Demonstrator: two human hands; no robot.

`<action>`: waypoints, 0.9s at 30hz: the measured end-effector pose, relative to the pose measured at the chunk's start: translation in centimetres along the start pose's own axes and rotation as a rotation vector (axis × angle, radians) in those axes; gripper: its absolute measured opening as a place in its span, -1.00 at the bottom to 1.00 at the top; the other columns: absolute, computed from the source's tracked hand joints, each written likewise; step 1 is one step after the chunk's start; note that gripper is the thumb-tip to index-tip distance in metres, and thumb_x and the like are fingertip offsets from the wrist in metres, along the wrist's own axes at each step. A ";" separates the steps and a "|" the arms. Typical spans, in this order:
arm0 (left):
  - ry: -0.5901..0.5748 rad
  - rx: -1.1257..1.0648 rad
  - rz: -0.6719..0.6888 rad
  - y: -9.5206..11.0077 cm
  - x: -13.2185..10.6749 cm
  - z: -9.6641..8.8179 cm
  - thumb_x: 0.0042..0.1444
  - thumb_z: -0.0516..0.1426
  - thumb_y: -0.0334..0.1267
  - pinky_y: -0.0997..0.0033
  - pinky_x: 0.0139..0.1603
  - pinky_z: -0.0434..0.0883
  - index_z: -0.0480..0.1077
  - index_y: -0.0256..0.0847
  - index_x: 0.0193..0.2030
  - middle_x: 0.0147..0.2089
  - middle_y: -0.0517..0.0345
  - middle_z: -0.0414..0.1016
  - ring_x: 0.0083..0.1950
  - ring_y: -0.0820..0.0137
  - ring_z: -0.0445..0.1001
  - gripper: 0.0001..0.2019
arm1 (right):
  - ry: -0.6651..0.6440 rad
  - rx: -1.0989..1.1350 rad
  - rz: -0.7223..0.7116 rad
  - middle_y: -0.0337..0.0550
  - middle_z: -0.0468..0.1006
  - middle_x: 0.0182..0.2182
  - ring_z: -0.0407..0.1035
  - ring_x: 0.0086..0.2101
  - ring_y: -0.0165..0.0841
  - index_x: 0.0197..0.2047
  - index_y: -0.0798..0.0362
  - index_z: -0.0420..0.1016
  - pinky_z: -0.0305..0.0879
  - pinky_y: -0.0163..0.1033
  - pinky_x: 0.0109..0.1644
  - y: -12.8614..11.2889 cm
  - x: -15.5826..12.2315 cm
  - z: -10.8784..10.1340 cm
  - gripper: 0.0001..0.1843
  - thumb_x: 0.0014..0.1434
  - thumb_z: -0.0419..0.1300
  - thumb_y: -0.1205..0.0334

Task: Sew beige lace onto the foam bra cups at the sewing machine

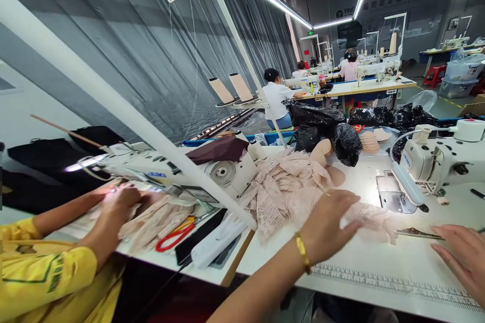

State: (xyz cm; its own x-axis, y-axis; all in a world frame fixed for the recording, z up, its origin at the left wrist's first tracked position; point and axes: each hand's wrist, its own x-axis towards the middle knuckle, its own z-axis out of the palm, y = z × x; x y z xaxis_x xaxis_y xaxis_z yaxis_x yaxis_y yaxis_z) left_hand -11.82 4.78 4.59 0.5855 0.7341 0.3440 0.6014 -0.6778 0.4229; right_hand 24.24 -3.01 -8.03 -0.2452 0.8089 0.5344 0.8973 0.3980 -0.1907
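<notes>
My left hand (329,222), with a gold-coloured band at the wrist, is over the front of a pile of beige lace fabric (288,181). Its fingers are stretched out and the thumb stands apart; whether it touches the lace I cannot tell. A strip of lace (373,217) runs from under that hand towards the right. My right hand (464,255) is at the right edge, fingers extended and apart. Its fingertips are beside a thin dark metal tool (420,233) on the white table (364,255); its exact kind is unclear.
A sewing machine (428,161) stands at the right. A tape-measure strip (390,282) lines the front edge. Black plastic bags (346,144) and stacked beige cups (369,142) are behind. A white pole (125,101) crosses the left, where a co-worker in a yellow sleeve (71,272) sews.
</notes>
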 end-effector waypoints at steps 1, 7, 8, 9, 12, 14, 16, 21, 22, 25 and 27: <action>-0.098 -0.024 0.036 0.8 0.9 2.1 0.24 0.30 -0.05 -0.03 0.39 0.31 0.38 -0.19 0.29 0.28 -0.14 0.49 0.31 0.07 0.41 -0.46 | 0.000 0.075 0.006 0.00 0.63 -0.05 0.53 -0.06 -0.05 0.10 -0.06 0.52 0.47 0.08 0.05 -1.5 0.7 0.1 -0.62 0.42 0.10 -0.09; -0.335 -0.177 -0.209 2.5 6.5 6.0 0.24 0.15 -0.32 0.05 0.06 0.46 0.46 -0.27 -0.15 -0.26 0.02 0.55 -0.14 0.16 0.55 -0.90 | -0.348 0.656 0.147 -0.16 0.67 -0.25 0.60 -0.23 -0.28 -0.08 -0.11 0.61 0.55 -0.27 -0.13 -8.9 2.7 -0.5 -0.68 0.47 0.07 -0.03; -0.308 -0.221 -0.220 2.5 6.6 5.2 0.31 0.06 -0.29 0.20 -0.04 0.48 0.44 -0.25 -0.13 -0.29 0.08 0.52 -0.21 0.26 0.53 -0.85 | -0.384 0.752 0.223 -0.14 0.69 -0.21 0.61 -0.19 -0.25 -0.04 -0.10 0.61 0.56 -0.25 -0.09 -9.3 2.6 -0.5 -0.66 0.45 0.10 -0.08; -0.265 -0.311 -0.247 2.3 6.3 4.3 0.36 0.00 -0.25 0.32 -0.14 0.47 0.41 -0.23 -0.10 -0.30 0.13 0.49 -0.26 0.34 0.50 -0.81 | -0.384 0.843 0.317 -0.10 0.69 -0.17 0.61 -0.13 -0.20 0.01 -0.08 0.61 0.56 -0.19 -0.03 -9.4 2.6 -0.3 -0.61 0.41 0.14 -0.15; -0.082 -0.868 -0.416 2.0 3.8 2.4 0.32 0.07 -0.08 0.49 -0.29 0.40 0.37 -0.20 -0.13 -0.33 0.20 0.41 -0.36 0.45 0.41 -0.77 | -0.277 1.104 0.612 -0.01 0.69 -0.11 0.57 -0.06 -0.09 0.13 -0.03 0.56 0.52 -0.05 0.06 -9.7 3.0 0.3 -0.39 0.28 0.21 -0.33; -0.028 -1.262 -0.572 1.8 1.4 2.6 0.12 0.26 -0.02 0.50 -0.31 0.38 0.37 -0.20 -0.22 -0.36 0.23 0.39 -0.39 0.47 0.39 -0.70 | -0.230 1.246 0.737 -0.05 0.68 -0.16 0.55 -0.15 -0.12 0.10 -0.05 0.57 0.51 -0.06 -0.01 -10.0 3.9 0.6 -0.35 0.21 0.24 -0.39; -0.109 -1.427 -0.733 1.6 -0.7 3.7 -0.11 0.40 -0.07 0.49 -0.36 0.36 0.38 -0.21 -0.28 -0.39 0.24 0.38 -0.42 0.48 0.37 -0.62 | -0.210 1.341 0.807 -0.13 0.64 -0.26 0.50 -0.29 -0.20 0.01 -0.06 0.59 0.48 -0.15 -0.16 -10.5 5.0 0.6 -0.37 0.15 0.29 -0.40; -0.182 -1.367 -0.826 2.3 -2.3 6.4 -0.38 0.53 -0.29 0.49 -0.30 0.32 0.51 -0.26 -0.25 -0.32 0.20 0.51 -0.37 0.48 0.38 -0.51 | -0.325 1.390 0.817 -0.26 0.50 -0.45 0.31 -0.45 -0.36 -0.26 -0.01 0.59 0.26 -0.30 -0.39 -10.7 7.4 0.2 -0.47 0.13 0.34 -0.36; -0.127 -1.371 -0.789 2.5 -2.0 6.6 -0.35 0.53 -0.28 0.47 -0.26 0.34 0.53 -0.27 -0.26 -0.31 0.18 0.53 -0.33 0.46 0.40 -0.54 | -0.336 1.389 0.813 -0.27 0.48 -0.47 0.30 -0.47 -0.36 -0.28 -0.01 0.59 0.25 -0.29 -0.40 -10.6 7.6 0.2 -0.47 0.14 0.35 -0.35; 0.060 -1.437 -0.730 3.0 -0.7 7.2 -0.21 0.51 -0.09 0.39 -0.17 0.39 0.56 -0.29 -0.33 -0.34 0.13 0.54 -0.28 0.37 0.45 -0.60 | -0.305 1.397 0.830 -0.21 0.53 -0.42 0.42 -0.40 -0.26 -0.17 -0.03 0.60 0.38 -0.19 -0.31 -10.1 7.5 0.2 -0.42 0.20 0.24 -0.41; 0.173 -1.496 -0.755 3.1 -0.2 7.6 -0.19 0.51 -0.02 0.35 -0.12 0.41 0.57 -0.29 -0.30 -0.33 0.10 0.55 -0.23 0.31 0.50 -0.57 | -0.247 1.348 0.784 -0.11 0.60 -0.25 0.51 -0.26 -0.16 0.07 -0.07 0.53 0.47 -0.06 -0.16 -9.9 6.6 0.2 -0.32 0.27 0.09 -0.47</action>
State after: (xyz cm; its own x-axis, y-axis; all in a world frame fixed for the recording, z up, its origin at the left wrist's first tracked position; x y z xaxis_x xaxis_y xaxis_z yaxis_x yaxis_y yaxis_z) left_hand -5.87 2.22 -0.53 0.3038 0.9182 -0.2542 -0.3674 0.3591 0.8580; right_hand 13.67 -1.49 -2.81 -0.0680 0.9845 -0.1615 -0.1150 -0.1685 -0.9790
